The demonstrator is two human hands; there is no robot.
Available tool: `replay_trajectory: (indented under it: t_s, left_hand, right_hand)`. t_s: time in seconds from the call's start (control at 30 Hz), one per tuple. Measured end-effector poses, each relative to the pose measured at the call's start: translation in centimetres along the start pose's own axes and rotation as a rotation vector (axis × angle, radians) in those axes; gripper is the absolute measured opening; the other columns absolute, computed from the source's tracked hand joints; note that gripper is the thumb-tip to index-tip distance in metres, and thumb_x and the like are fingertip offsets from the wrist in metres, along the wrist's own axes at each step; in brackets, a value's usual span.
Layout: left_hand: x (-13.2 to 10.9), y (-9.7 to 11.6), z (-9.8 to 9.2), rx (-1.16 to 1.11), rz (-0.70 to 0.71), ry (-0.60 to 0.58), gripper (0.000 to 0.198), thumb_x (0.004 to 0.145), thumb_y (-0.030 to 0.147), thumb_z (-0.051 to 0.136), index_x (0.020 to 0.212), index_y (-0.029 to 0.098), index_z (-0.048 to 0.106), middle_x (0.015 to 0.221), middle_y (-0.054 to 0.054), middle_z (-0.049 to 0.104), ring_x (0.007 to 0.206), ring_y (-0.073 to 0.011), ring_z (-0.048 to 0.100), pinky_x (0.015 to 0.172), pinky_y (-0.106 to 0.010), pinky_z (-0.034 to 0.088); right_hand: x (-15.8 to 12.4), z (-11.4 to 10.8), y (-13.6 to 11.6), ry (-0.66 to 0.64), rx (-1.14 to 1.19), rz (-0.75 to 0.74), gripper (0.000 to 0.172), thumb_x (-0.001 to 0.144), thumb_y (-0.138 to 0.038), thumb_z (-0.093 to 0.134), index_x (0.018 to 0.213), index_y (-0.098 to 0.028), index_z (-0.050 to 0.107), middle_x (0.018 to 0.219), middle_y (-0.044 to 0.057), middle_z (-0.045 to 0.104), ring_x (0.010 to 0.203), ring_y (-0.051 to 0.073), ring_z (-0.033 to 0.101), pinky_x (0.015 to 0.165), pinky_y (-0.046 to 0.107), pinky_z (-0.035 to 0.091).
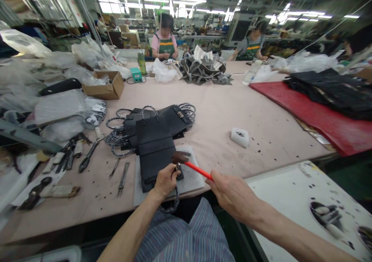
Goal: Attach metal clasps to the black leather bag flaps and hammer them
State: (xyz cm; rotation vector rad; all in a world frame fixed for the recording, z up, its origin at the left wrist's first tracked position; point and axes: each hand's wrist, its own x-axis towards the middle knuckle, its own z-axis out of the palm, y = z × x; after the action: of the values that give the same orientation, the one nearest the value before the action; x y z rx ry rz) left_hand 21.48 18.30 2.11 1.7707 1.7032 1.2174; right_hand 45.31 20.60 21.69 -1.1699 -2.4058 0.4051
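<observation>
My right hand (229,192) is wrapped round the red handle of a hammer (199,170). The hammer's brown head lies right over my left hand (166,181), which pinches a short metal punch (177,166) upright on a black leather bag piece (157,146). Whether the head touches the punch I cannot tell. The leather rests on a pale board (195,179) at the table edge, with a patterned handle (175,204) hanging down below my left hand. Just behind are more black bag pieces (171,119) with patterned rope handles.
Tweezers (123,179), a thin awl-like tool (114,168) and pliers (88,157) lie to the left. A white block (240,137) sits to the right. Farther off are a cardboard box (104,86), a red sheet (305,111) and two people in aprons across the table.
</observation>
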Motion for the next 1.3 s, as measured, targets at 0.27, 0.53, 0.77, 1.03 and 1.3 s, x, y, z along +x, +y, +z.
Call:
replay_trajectory:
  t_s: [0.27, 0.53, 0.77, 1.03, 1.3]
  left_hand:
    - [0.0, 0.1, 0.1, -0.023, 0.008, 0.002, 0.017, 0.090, 0.018, 0.058, 0.102, 0.022, 0.069, 0.091, -0.004, 0.076, 0.082, -0.0187, 0.073, 0.079, -0.029, 0.057]
    - [-0.3, 0.0, 0.1, -0.016, -0.026, -0.038, 0.018, 0.091, 0.016, 0.056, 0.106, 0.021, 0.065, 0.102, -0.006, 0.075, 0.093, -0.0189, 0.072, 0.087, -0.030, 0.056]
    - [-0.1, 1.7, -0.8, -0.009, -0.022, -0.058, 0.019, 0.093, 0.023, 0.058, 0.112, 0.021, 0.063, 0.110, -0.007, 0.073, 0.101, -0.0203, 0.071, 0.093, -0.033, 0.055]
    - [-0.3, 1.9, -0.3, -0.104, -0.133, -0.041, 0.017, 0.093, 0.025, 0.056, 0.106, 0.022, 0.067, 0.105, -0.007, 0.073, 0.099, -0.0207, 0.069, 0.093, -0.035, 0.053]
    - [5.9, 0.5, -5.1, -0.812, -0.667, 0.454, 0.035, 0.083, 0.051, 0.064, 0.089, 0.018, 0.056, 0.089, -0.007, 0.072, 0.082, -0.0216, 0.074, 0.079, -0.040, 0.059]
  right_hand:
    - [-0.1, 0.3, 0.1, 0.288, 0.135, 0.078, 0.033, 0.105, -0.044, 0.035, 0.079, -0.025, 0.046, 0.056, -0.002, 0.049, 0.047, 0.014, 0.042, 0.048, 0.029, 0.027]
    - [-1.4, 4.1, 6.7, -0.093, 0.131, 0.392, 0.042, 0.100, -0.055, 0.034, 0.074, -0.024, 0.047, 0.056, -0.002, 0.051, 0.051, 0.015, 0.048, 0.051, 0.027, 0.032]
    - [-1.4, 11.2, 13.0, -0.125, 0.003, 0.663, 0.030, 0.096, -0.034, 0.041, 0.096, -0.016, 0.064, 0.083, 0.013, 0.068, 0.077, 0.025, 0.064, 0.071, 0.037, 0.049]
    - [0.3, 17.7, 4.1, -0.123, -0.028, 0.045, 0.053, 0.094, -0.034, 0.055, 0.144, -0.017, 0.050, 0.150, 0.015, 0.050, 0.137, 0.034, 0.044, 0.114, 0.053, 0.034]
    - [-0.7, 20.0, 3.2, -0.165, -0.011, 0.053, 0.055, 0.094, -0.026, 0.054, 0.149, -0.019, 0.047, 0.157, 0.010, 0.044, 0.146, 0.033, 0.031, 0.121, 0.057, 0.020]
